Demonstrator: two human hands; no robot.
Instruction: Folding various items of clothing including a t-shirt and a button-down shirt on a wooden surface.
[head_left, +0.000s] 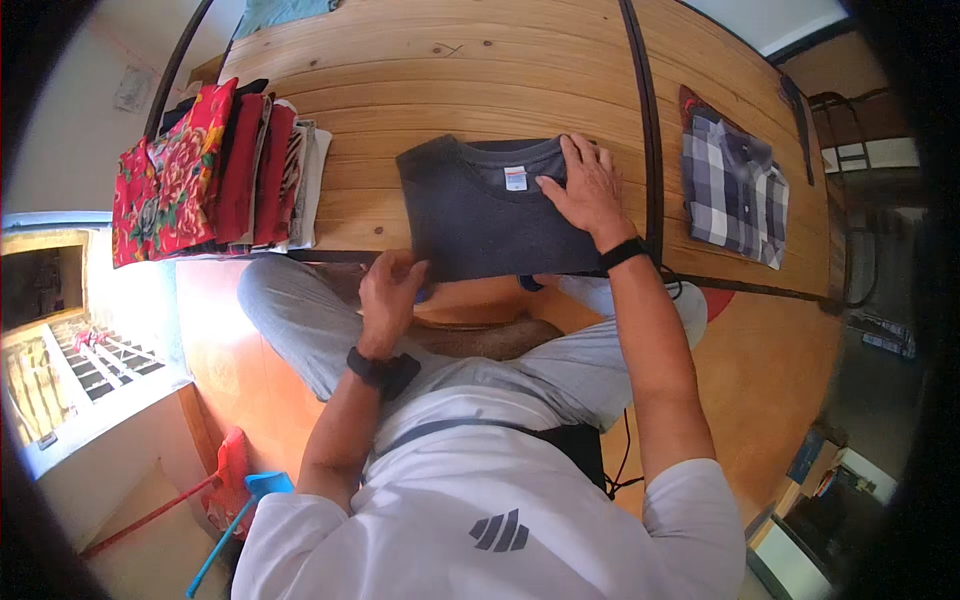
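A dark grey T-shirt (495, 225), folded into a near rectangle, lies on the wooden table (480, 90) in front of me, its neckline and white label turned up. My right hand (589, 184) rests on its upper right part with the fingers spread at the collar. At the lower left corner of the shirt is my left hand (390, 292), fingers bent, thumb and fingertips close to the fabric edge; whether it pinches the cloth is not clear. The shirt's lower edge reaches the table's front edge.
A row of folded clothes (240, 172), with a red floral one (172, 180) outermost, stands on the left. Right of the dark metal strip (645, 135) lies a folded checked shirt (739, 187). Light blue cloth (281, 13) sits at the far left edge.
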